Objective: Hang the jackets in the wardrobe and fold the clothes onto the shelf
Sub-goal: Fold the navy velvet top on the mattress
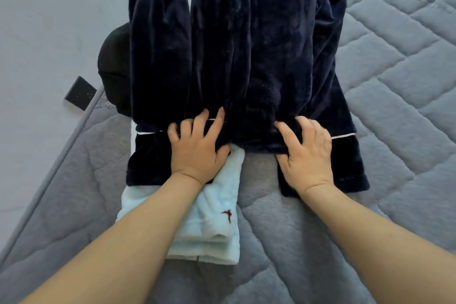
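A dark navy fleece garment point(234, 44) with thin white piping lies spread lengthwise on the grey quilted bed, its near end folded toward me. My left hand point(197, 145) grips a bunched fold of that garment with curled fingers. My right hand point(306, 148) does the same on the right, thumb tucked under the fold's edge. Under the garment's near left part lies a folded light blue fleece piece point(212, 219) with a small dark red mark. My left wrist rests across it.
The grey quilted bed cover point(394, 81) stretches right and toward me. A black garment point(114, 66) pokes out at the navy one's left edge. A dark wall socket point(80, 93) sits on the pale wall point(49, 20) left of the bed's edge.
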